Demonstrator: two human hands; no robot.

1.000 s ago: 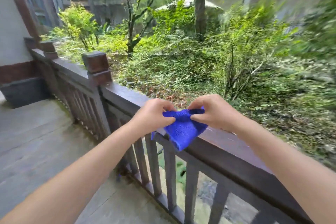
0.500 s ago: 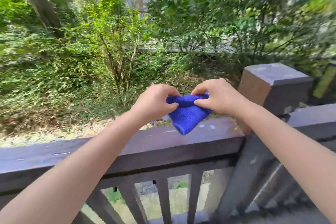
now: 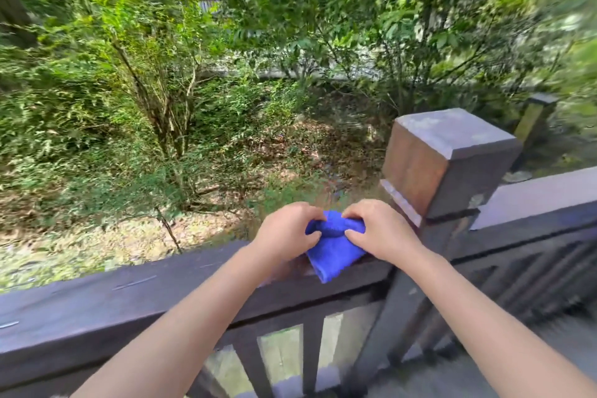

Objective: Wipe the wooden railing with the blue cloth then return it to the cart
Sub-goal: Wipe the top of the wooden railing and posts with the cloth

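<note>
A folded blue cloth (image 3: 332, 255) lies bunched on the top of the dark wooden railing (image 3: 129, 297), just left of a square post. My left hand (image 3: 287, 229) pinches its left upper edge and my right hand (image 3: 378, 229) pinches its right upper edge. The cloth's lower corner hangs over the rail's near side. The cart is not in view.
A thick square wooden post (image 3: 445, 165) rises right beside my right hand, and the railing continues past it to the right (image 3: 533, 200). Balusters (image 3: 313, 352) run below the rail. Beyond lie shrubs, trees and leaf-strewn ground.
My view has swung right along the railing, bringing the square post close. Both hands have kept hold of the cloth and lowered it onto the rail top.
</note>
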